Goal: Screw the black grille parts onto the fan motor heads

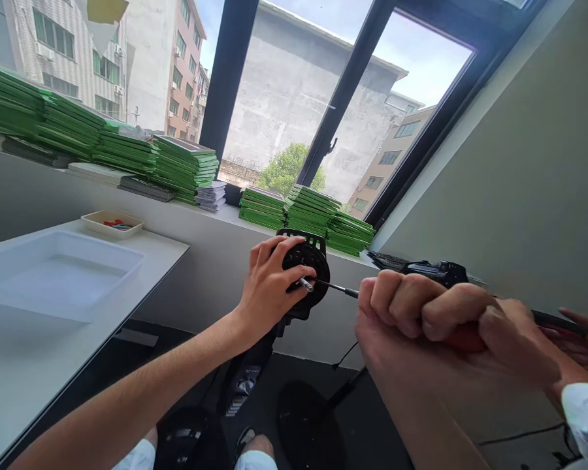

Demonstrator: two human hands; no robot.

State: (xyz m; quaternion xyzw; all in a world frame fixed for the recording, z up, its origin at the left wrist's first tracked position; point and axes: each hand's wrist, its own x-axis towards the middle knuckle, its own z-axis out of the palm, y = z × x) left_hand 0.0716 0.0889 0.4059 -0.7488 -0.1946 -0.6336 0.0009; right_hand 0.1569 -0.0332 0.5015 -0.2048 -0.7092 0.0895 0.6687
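My left hand (269, 277) is closed over the rim and face of a black round part (319, 261) with slots along its top edge. A short silvery metal pin (306, 284) sticks out beside my thumb and index finger. In my right hand (431, 326) is a screwdriver (349, 292), its red handle mostly hidden inside my fist. The thin shaft points left, and its tip reaches the round part near my left fingertips. Whether the tip sits in a screw cannot be made out. Below, the round part joins a dark stand.
Green-edged stacks (191, 170) line the windowsill. A white table (166, 247) at left bears a translucent tray (127, 267) and a small cream tray (140, 225) with red-handled items. At right, another person's hand (585, 346) is near a black device (436, 271). A dark round base (308, 424) stands below.
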